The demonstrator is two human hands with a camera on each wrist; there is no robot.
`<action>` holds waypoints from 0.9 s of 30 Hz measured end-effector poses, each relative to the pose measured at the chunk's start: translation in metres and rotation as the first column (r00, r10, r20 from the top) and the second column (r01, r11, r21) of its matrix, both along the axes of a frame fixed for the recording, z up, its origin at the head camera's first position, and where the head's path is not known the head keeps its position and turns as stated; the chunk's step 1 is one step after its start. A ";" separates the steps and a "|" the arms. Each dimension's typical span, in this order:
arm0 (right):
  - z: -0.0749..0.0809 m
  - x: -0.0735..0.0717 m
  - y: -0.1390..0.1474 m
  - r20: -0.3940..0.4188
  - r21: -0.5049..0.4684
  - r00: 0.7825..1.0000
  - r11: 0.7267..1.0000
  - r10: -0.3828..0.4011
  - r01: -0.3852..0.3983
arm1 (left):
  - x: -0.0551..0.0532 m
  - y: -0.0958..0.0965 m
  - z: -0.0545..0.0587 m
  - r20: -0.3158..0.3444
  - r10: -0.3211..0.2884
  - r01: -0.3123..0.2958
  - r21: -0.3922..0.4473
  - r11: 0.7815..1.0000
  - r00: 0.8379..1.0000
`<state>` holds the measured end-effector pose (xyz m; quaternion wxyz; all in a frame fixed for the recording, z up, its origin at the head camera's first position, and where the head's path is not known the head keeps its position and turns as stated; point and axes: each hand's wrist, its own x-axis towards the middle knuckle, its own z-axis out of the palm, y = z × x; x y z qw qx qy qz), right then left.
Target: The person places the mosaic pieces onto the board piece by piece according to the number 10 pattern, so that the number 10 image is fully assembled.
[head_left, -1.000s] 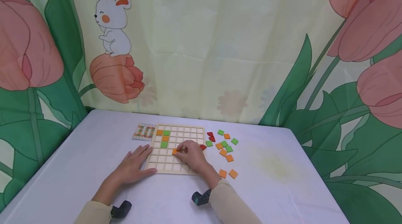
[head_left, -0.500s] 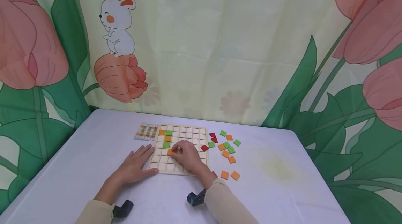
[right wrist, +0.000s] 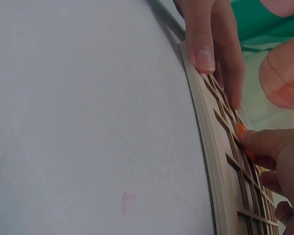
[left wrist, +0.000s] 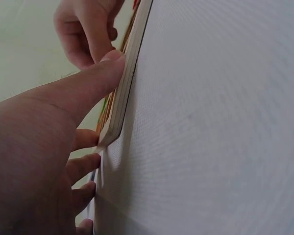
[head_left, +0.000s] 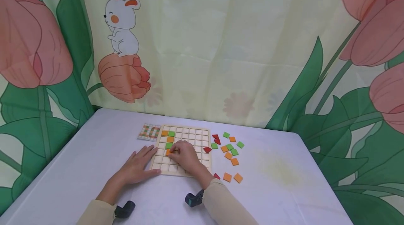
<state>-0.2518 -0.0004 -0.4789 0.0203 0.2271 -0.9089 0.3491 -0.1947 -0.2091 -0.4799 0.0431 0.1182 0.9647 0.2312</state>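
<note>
While the checks on the little card (head_left: pixel 149 132) come through, anything finer printed there is too small to read, and the pink mark (right wrist: pixel 129 202) on the white tablecloth (head_left: pixel 284 200) is too faint to make out. Over on the right, that cloth shows a yellowish patch (head_left: pixel 279 170); behind it hangs a pale curtain (head_left: pixel 195 42) with big pink tulips (head_left: pixel 53 39), green leaves (head_left: pixel 74 25) and a white rabbit (head_left: pixel 123 25) sitting on a flower (head_left: pixel 123 77).

Now to the middle of the action: a pale wooden board (head_left: pixel 194 137), ruled into square cells, lies flat on the cloth just beside the card. The right hand (head_left: pixel 186 156) has thumb and finger pinched on an orange tile (head_left: pixel 168 152), right at the board's surface, on the near side of a green tile (head_left: pixel 169 145); whether it sits fully in a cell, I cannot tell. The left hand (head_left: pixel 137 167) lies with fingers spread and straight at the board's left side, thumb against its near corner. Off to the right, loose squares (head_left: pixel 234 162) in orange and green scatter among red pieces (head_left: pixel 215 136), one of them on the board itself.
</note>
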 end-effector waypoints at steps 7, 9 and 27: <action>0.000 -0.002 -0.002 -0.012 0.001 1.000 1.000 0.005 -0.005 | -0.001 0.003 0.000 0.002 -0.004 0.004 0.007 1.000 1.000; 0.000 -0.001 -0.002 -0.009 0.013 1.000 1.000 -0.011 0.011 | -0.002 0.004 -0.001 0.000 -0.008 0.008 0.006 1.000 1.000; 0.011 0.002 0.010 0.118 0.016 0.993 1.000 0.012 -0.014 | 0.001 0.000 0.002 0.012 -0.002 0.002 0.004 1.000 1.000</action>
